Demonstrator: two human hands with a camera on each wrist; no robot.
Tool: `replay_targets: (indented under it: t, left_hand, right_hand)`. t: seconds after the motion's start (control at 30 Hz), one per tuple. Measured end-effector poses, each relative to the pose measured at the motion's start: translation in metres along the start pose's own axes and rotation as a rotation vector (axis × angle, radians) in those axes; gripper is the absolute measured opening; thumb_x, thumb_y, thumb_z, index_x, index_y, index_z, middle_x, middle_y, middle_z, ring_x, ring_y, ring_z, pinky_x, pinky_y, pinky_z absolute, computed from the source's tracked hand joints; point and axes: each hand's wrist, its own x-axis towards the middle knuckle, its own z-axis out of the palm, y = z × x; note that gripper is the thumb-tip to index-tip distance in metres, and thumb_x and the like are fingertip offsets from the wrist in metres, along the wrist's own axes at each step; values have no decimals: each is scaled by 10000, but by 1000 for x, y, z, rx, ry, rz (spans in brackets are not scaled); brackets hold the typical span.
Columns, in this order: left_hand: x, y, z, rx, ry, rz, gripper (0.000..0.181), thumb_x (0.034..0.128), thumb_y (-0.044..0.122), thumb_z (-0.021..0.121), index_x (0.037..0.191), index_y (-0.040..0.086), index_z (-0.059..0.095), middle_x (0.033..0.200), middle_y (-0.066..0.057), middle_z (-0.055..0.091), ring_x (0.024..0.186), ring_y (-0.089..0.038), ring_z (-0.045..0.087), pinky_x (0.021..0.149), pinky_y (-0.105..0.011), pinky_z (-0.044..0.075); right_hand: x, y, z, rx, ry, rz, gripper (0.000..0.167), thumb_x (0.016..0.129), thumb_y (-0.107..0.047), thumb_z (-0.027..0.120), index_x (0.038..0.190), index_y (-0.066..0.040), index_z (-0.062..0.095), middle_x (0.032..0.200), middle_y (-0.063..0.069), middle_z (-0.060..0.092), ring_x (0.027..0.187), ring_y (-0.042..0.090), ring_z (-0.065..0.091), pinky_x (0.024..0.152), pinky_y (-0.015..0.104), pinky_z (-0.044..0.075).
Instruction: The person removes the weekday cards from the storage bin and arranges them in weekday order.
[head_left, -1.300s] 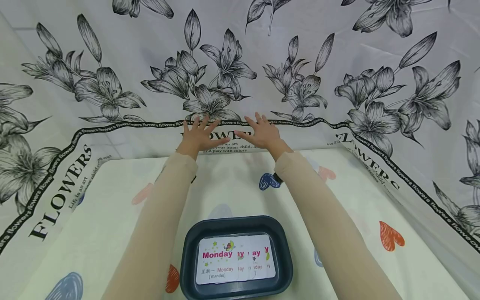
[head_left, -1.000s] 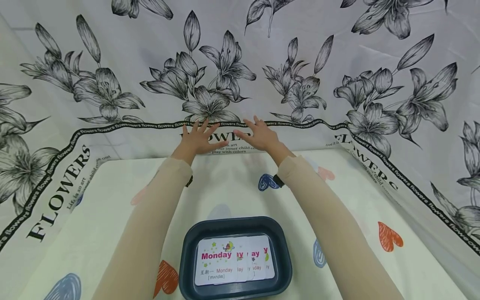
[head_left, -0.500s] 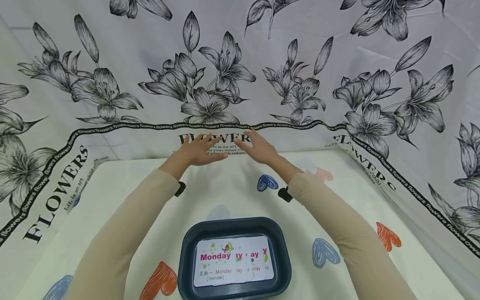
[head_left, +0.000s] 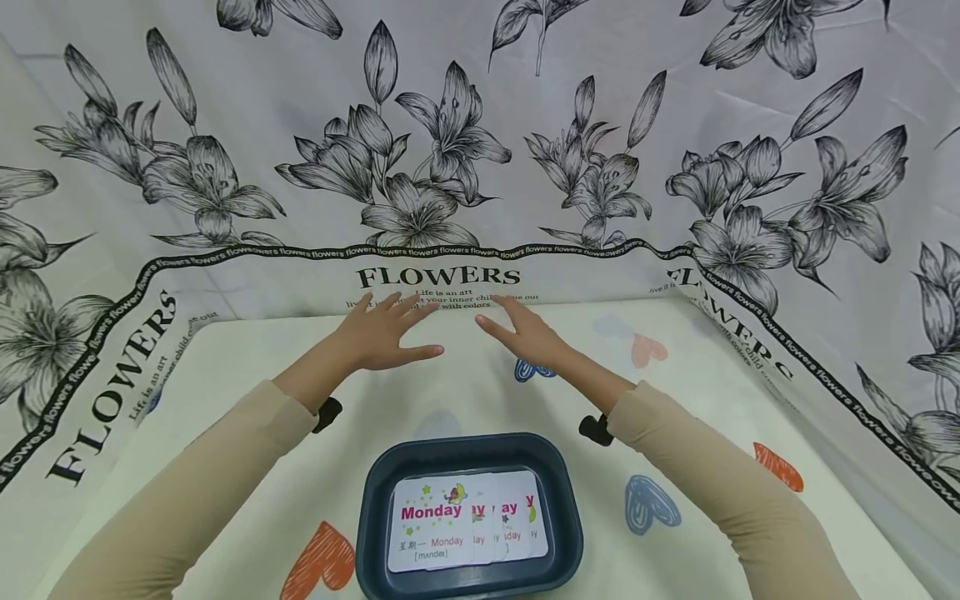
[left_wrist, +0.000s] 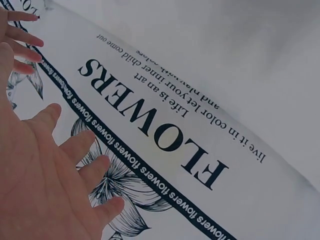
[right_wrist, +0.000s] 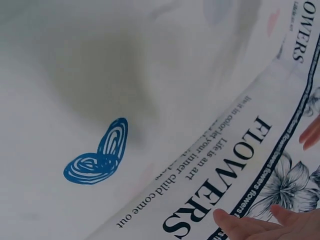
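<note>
Both hands hover over the far part of the table, beyond the dark tray, and hold nothing. The left hand has its fingers spread and its thumb pointing right. To its right, the right hand has straight fingers angled towards the left hand; a gap separates them. Overlapping cards lie in the tray, the leftmost reading "Monday". The left wrist view shows the left palm with spread fingers. In the right wrist view part of the right hand appears at the lower right.
A pale cloth with printed hearts covers the table. Behind it hangs a white curtain with black lily drawings and a lettered band, which also runs along both sides. A dark wrist device sits under the right cuff.
Both hands have drawn back from the curtain towards the tray, and the elbows have spread outward. The fingers stay extended. The tray and cards have not moved on the table.
</note>
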Motion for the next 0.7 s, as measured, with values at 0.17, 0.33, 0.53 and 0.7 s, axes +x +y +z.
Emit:
replay_targets:
  t: [0.17, 0.33, 0.53, 0.7]
  left_hand:
    - [-18, 2, 5, -3, 16, 31, 821, 818, 750, 320, 1479, 281, 188, 1530, -87, 180, 1397, -339, 132, 1072, -608, 32]
    - [-38, 8, 11, 6, 36, 66, 797, 824, 727, 357, 1471, 282, 222, 1519, -83, 217, 1386, -336, 183, 1075, -600, 59]
    - [-60, 14, 20, -9, 76, 89, 793, 814, 728, 382, 1460, 285, 260, 1507, -76, 256, 1377, -322, 221, 1079, -586, 86]
    - [-76, 15, 26, -14, 116, 89, 784, 808, 737, 376, 1450, 296, 287, 1491, -91, 292, 1358, -336, 264, 1068, -587, 141]
  right_hand:
    - [-18, 6, 1, 47, -10, -9, 703, 936, -545, 359, 1464, -103, 220, 1514, 114, 218, 1385, 296, 207, 1090, 496, 210]
    - [-38, 17, -6, 79, -41, 11, 698, 938, -535, 361, 1467, -104, 213, 1507, 129, 232, 1354, 343, 267, 1063, 519, 255]
    - [-65, 31, -12, 104, -72, 32, 705, 934, -539, 370, 1468, -109, 210, 1488, 161, 264, 1313, 378, 332, 1004, 565, 317]
    - [-85, 35, -10, 103, -79, 47, 673, 940, -533, 360, 1460, -124, 241, 1464, 162, 318, 1299, 377, 358, 977, 594, 328]
